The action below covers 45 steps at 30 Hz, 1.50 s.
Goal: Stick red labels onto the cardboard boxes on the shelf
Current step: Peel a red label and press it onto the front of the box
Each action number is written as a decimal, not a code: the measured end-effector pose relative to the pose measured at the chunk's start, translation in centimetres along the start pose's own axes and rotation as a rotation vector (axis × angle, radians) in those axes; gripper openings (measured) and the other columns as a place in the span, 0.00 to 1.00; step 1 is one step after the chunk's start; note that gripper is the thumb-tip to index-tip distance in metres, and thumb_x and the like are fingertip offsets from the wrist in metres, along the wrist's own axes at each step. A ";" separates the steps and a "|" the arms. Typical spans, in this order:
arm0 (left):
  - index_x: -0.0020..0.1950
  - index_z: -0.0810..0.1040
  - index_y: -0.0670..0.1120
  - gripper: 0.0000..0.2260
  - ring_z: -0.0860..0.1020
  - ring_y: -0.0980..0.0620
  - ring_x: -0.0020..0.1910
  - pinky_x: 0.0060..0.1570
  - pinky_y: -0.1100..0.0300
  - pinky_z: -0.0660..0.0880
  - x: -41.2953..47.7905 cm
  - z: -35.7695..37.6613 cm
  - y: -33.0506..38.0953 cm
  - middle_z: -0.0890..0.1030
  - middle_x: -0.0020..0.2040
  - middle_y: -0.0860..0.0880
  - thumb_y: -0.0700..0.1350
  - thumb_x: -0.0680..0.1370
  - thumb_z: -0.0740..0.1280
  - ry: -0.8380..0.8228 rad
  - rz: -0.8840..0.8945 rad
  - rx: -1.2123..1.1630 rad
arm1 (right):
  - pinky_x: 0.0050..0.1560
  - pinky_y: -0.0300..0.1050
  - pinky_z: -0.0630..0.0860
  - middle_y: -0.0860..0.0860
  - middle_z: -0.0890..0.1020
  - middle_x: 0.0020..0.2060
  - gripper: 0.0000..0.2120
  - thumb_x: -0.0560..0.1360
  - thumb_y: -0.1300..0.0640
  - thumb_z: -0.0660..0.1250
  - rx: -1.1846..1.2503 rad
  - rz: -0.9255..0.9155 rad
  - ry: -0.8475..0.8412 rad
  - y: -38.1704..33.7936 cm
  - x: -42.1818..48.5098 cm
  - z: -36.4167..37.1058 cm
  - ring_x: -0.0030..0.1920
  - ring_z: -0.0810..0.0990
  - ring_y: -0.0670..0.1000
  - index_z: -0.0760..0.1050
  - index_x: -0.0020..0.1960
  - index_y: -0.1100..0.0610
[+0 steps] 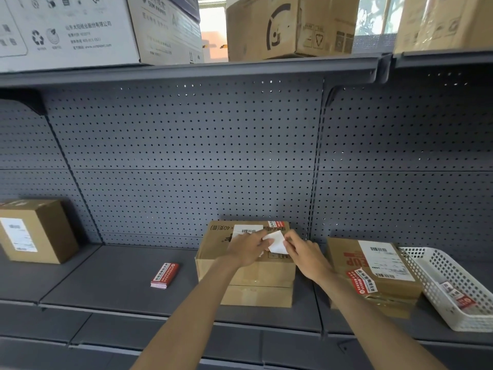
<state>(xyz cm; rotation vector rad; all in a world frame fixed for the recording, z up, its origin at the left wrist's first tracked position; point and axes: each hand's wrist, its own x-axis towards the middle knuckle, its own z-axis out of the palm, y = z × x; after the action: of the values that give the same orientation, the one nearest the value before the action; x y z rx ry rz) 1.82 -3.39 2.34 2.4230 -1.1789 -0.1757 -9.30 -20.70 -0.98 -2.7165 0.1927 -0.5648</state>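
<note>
1. Both hands pinch one white slip [277,243]: the left hand [248,249] grips its left edge and the right hand [304,256] its right edge (probably to peel a label from its backing).
2. Directly under the fingers lies the middle cardboard box [245,276], so the sticker can drop straight on. One red label [280,225] sits just beyond the fingertips.
3. Left of the left fingers, the stack of red labels [164,276] waits within reach.
4. Right of the right fingers stand a labelled box [360,281] and a white basket [432,273].

A stockroom or warehouse aisle. Dark grey metal shelving [160,279] with a perforated pegboard back panel [186,156] holds taped cardboard shipping boxes [373,273] bearing barcode labels. Larger printed cartons [290,28] sit on the upper shelf, beside a white plastic basket [448,289].
</note>
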 end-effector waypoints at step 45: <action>0.50 0.75 0.43 0.05 0.84 0.55 0.45 0.39 0.67 0.77 -8.7 1.7 -5.5 0.87 0.45 0.49 0.43 0.80 0.69 0.218 -0.073 -0.715 | 0.50 0.45 0.82 0.41 0.86 0.42 0.02 0.75 0.54 0.74 0.527 0.246 0.078 -5.9 -4.4 4.0 0.45 0.83 0.40 0.84 0.47 0.50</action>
<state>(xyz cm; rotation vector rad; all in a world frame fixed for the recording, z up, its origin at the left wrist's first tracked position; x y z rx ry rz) -0.22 5.82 -2.24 1.7974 -0.7556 -0.2891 -11.34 -13.08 -3.81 -2.1268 0.3391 -0.5559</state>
